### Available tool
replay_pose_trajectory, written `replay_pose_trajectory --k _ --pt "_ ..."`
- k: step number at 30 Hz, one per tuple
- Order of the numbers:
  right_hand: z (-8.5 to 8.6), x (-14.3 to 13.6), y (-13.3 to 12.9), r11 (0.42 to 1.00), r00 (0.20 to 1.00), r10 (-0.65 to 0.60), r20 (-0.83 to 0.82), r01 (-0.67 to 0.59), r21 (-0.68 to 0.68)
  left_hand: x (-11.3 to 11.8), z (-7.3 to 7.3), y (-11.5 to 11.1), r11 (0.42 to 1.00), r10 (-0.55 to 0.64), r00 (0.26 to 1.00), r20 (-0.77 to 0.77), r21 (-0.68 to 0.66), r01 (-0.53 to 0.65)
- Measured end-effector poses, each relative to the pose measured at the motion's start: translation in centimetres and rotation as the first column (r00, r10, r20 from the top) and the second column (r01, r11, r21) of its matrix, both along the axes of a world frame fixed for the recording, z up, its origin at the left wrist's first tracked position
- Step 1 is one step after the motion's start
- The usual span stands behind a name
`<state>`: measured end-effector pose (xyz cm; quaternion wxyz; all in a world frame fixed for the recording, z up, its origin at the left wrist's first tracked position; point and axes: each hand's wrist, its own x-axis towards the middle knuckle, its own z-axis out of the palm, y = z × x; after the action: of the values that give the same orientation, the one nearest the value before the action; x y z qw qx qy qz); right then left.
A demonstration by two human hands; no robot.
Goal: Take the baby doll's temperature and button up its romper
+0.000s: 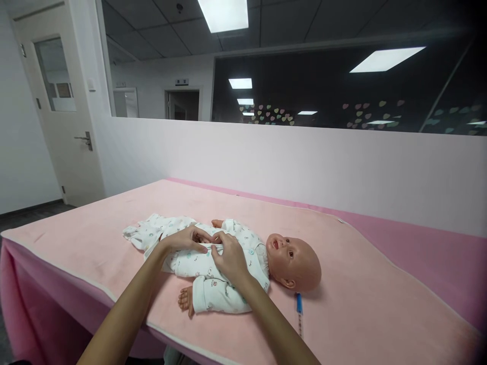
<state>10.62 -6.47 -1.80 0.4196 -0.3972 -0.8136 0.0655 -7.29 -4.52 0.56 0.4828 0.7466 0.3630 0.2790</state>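
Note:
A baby doll [294, 261] lies on its back on the pink-covered table, its head to the right. It wears a white printed top [222, 296] with long sleeves, and white printed cloth [146, 230] covers its legs. My left hand [190, 239] rests on the doll's belly, thumb and fingers curled in on the front edge of the top. Close beside it, my right hand [231, 257] pinches the same edge. The fingertips nearly meet, and the small bit of cloth between them is partly hidden.
A slim blue-capped stick [299, 304], perhaps a pen, lies below the doll's head, near my right forearm. The pink table cover [361, 304] hangs over the front edge. Behind the table stand a white wall [266, 162] and a wide window; a door [63, 111] is at left.

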Motion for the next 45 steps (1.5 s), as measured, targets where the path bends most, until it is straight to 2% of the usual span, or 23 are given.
replay_pose_trajectory --k 15,22,26,30,35,45 --pt "0.37 -0.13 -0.24 0.999 1.0 0.016 0.008 -0.017 0.049 0.19 0.02 -0.17 0.993 0.021 0.997 0.079 -0.12 -0.011" --pt "0.17 -0.11 -0.16 0.998 0.999 0.013 0.037 -0.015 0.061 0.21 0.28 -0.25 0.998 0.041 0.999 -0.008 -0.039 -0.042" --pt "0.17 -0.09 -0.06 0.998 0.999 0.006 0.051 -0.009 0.07 0.11 0.4 -0.17 1.0 0.004 0.998 -0.065 0.002 -0.004" --pt "0.26 -0.04 -0.06 0.997 0.999 0.011 0.049 -0.014 0.074 0.07 0.3 -0.15 0.999 -0.033 0.998 -0.061 0.031 0.035" --pt "0.26 -0.03 -0.08 0.996 0.999 0.014 0.053 -0.019 0.091 0.08 0.21 -0.22 0.996 -0.022 0.998 -0.058 0.082 0.026" --pt "0.48 0.04 -0.18 0.995 0.997 0.013 0.07 -0.019 0.099 0.64 0.43 -0.64 0.999 0.03 1.0 -0.008 0.026 -0.03"
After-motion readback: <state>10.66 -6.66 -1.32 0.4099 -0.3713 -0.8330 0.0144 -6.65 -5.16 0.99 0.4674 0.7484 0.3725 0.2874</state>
